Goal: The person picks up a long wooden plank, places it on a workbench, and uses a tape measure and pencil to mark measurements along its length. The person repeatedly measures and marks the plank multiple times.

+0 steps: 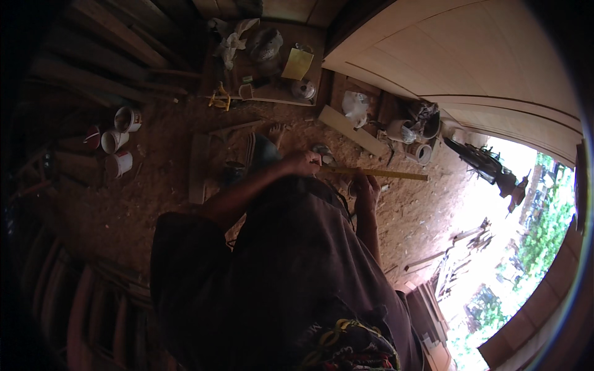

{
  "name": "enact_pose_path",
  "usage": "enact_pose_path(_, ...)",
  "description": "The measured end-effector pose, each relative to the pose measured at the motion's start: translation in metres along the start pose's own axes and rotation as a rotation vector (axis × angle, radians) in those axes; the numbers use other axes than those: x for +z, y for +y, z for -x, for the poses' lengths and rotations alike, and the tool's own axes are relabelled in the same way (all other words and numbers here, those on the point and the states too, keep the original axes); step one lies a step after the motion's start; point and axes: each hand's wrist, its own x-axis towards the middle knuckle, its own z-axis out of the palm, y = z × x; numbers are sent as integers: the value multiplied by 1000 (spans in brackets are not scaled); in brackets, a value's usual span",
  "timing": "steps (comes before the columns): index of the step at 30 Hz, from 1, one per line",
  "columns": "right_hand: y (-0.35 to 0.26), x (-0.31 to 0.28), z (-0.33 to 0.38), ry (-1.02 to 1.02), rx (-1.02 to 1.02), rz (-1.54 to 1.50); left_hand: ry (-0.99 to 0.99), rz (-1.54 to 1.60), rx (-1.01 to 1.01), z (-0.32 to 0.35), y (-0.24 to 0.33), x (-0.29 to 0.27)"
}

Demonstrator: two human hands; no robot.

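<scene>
In front of my body, a narrow yellow strip (pixel 402 175), which looks like a tape measure's blade, extends to the right. My left hand (pixel 304 162) is closed around its left end. Farther along, my right hand (pixel 366 187) grips the strip from the near side with bent fingers, and the strip's free end sticks out past it. Dim light hides the fine detail of both grips and any markings on the strip.
A low table (pixel 272 89) with a plastic bag and a yellow sheet stands ahead. Paint buckets (pixel 119 166) sit on the dirt floor at left. A board (pixel 352 131) lies ahead right, near more buckets (pixel 419 153). Large wooden panels (pixel 495 55) and a motorcycle (pixel 479 159) are at right.
</scene>
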Motion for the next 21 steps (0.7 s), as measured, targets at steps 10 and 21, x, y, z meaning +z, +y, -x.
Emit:
enact_pose_path(10,-17,-24,-8,155,-17,-143,18,6,33,7,-1,-7)
enact_pose_path(21,-13,-36,-13,166,37,-149,8,-23,22,6,-2,-8)
